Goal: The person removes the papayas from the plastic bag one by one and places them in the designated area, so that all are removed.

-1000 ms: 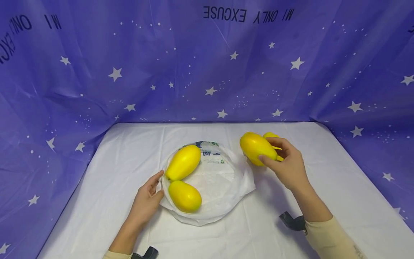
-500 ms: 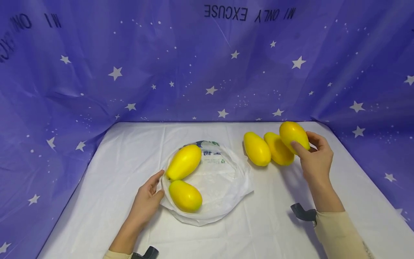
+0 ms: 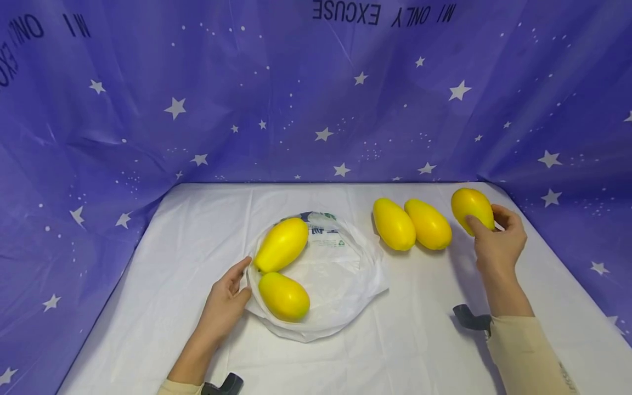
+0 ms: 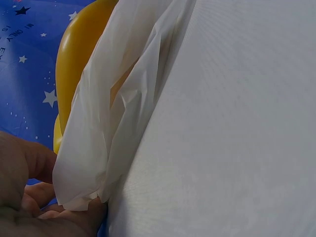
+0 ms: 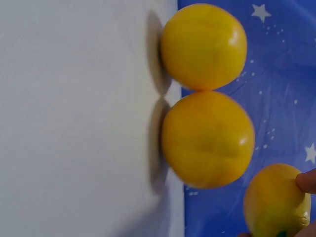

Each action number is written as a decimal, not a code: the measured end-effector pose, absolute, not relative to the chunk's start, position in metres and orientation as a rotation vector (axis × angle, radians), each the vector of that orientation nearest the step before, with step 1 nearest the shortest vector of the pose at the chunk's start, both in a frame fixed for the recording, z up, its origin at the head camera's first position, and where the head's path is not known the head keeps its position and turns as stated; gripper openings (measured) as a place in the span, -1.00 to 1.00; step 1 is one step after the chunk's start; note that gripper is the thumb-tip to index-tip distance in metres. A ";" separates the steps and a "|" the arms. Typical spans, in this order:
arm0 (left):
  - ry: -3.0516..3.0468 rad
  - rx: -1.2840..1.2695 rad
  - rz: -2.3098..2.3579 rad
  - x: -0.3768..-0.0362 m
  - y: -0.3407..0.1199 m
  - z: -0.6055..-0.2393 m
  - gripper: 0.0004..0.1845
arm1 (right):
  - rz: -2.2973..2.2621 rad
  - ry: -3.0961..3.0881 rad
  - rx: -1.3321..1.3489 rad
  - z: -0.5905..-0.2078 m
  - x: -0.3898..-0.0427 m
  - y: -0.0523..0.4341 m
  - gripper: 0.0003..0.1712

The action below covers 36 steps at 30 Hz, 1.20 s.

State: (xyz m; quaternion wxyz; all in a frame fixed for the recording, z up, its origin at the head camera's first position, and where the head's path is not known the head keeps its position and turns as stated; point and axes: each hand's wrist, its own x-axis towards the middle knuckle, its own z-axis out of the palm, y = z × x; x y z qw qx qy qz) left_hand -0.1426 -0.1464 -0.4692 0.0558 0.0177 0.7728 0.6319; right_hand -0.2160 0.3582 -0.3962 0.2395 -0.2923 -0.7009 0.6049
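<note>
My right hand (image 3: pixel 501 241) grips a yellow mango (image 3: pixel 471 211) between thumb and fingers, raised over the right side of the table. In the right wrist view this held mango (image 5: pixel 276 200) shows a small green spot at its end. To its left two more mangoes lie side by side and touching, the nearer one (image 3: pixel 428 224) and the farther one (image 3: pixel 394 224). My left hand (image 3: pixel 226 300) holds the left rim of a white plastic bag (image 3: pixel 336 274), its edge between thumb and fingers. Inside the bag lie an upper mango (image 3: pixel 282 244) and a lower mango (image 3: pixel 283 296).
A white cloth covers the table (image 3: pixel 410 340). Blue curtain (image 3: pixel 316 93) with white stars and lettering hangs behind and along both sides. Dark wrist-camera mounts, one on the right wrist (image 3: pixel 471 318) and one on the left (image 3: pixel 223 385), jut out near the sleeves.
My right hand has carried its mango rightward, away from the bag and past the two lying mangoes, which now show fully. The left hand and the bag have stayed put.
</note>
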 end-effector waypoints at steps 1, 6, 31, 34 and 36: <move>2.346 0.054 1.916 -0.143 -0.146 -0.469 -0.35 | 1.658 -1.929 -0.817 -0.398 -0.217 0.360 -0.26; 2.353 0.056 1.914 -0.143 -0.146 -0.469 -0.35 | 1.601 -2.034 -0.913 -0.411 -0.222 0.368 -0.22; 2.354 0.042 1.910 -0.143 -0.146 -0.470 -0.35 | 1.269 -2.449 -0.842 -0.426 -0.221 0.370 -0.13; 2.358 0.047 1.909 -0.143 -0.146 -0.469 -0.35 | 1.172 -2.424 -0.722 -0.417 -0.218 0.359 -0.20; 2.352 0.050 1.912 -0.143 -0.146 -0.469 -0.35 | 1.118 -2.392 -0.603 -0.411 -0.216 0.349 -0.27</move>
